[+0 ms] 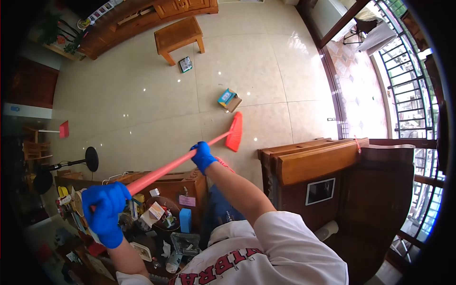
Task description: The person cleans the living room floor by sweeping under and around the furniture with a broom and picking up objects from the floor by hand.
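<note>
A red broom [164,168] runs slantwise across the view, with its red bristle head [234,133] down on the tiled floor. Near the top end of the handle, my left hand [105,211] in a blue glove is closed around it. My right hand [203,156], also blue-gloved, grips the handle lower down, closer to the head. Just beyond the bristles lies an open blue and brown cardboard box [229,99]. Farther off, a small dark flat item with a printed face [185,64] rests on the floor beside a wooden stool [178,35].
A cluttered table [190,183] stands at my left, a wooden bench [318,161] at my right. Black fans [91,159] and a red dustpan [64,129] are on the left. A long wooden cabinet [142,21] lines the far side; a barred balcony lies right.
</note>
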Tool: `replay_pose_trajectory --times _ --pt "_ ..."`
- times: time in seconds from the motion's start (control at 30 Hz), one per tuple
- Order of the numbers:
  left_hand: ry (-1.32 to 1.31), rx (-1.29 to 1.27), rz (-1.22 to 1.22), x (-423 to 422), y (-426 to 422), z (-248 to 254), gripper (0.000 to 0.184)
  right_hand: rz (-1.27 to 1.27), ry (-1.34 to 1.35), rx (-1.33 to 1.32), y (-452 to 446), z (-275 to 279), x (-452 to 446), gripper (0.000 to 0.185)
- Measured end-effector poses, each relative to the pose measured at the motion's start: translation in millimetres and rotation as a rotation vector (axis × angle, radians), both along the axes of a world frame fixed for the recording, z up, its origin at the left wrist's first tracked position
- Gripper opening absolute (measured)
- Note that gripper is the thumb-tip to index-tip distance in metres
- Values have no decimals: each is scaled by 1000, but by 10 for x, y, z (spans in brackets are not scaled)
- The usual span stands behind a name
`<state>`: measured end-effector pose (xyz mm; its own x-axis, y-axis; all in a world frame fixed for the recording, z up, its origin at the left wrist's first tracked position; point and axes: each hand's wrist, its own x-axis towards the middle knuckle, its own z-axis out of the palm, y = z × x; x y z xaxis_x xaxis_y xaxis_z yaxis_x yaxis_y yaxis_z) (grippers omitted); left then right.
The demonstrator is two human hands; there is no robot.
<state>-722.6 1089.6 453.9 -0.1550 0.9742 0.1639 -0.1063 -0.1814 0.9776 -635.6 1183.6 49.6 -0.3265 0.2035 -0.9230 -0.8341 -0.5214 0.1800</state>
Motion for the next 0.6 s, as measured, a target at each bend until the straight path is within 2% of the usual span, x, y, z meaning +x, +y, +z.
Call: replay_pose_trajectory --times 0.07,0.13,0.2,0.23,0.33,0.37,0.47,0.5,0.53,0.6 --pt "211 -26 -64 -128 239 187 35 23 70 -38 130 162 -501 14" --pt "246 -31 -47 -176 357 242 34 31 188 -51 248 192 -900 16" --pt "371 -80 50 -198 398 306 31 114 209 -39 320 152 -1219 15" --pt "515 -86 90 -257 360 364 30 154 195 -5 354 246 -1308 12" --pt "489 -82 192 -548 -61 569 26 242 126 128 275 757 -1372 3" --pt "416 24 161 -580 -120 672 28 240 156 128 262 955 -1294 4" --pt "197 341 76 -664 -356 908 53 312 185 127 366 1493 -900 8" --pt "111 281 227 -725 -447 917 47 329 179 167 439 1495 -754 9" --pt "117 287 243 -790 -515 823 47 350 176 205 512 1493 -586 10" --pt "-105 211 263 -781 -224 510 30 322 23 261 747 1330 -198 9"
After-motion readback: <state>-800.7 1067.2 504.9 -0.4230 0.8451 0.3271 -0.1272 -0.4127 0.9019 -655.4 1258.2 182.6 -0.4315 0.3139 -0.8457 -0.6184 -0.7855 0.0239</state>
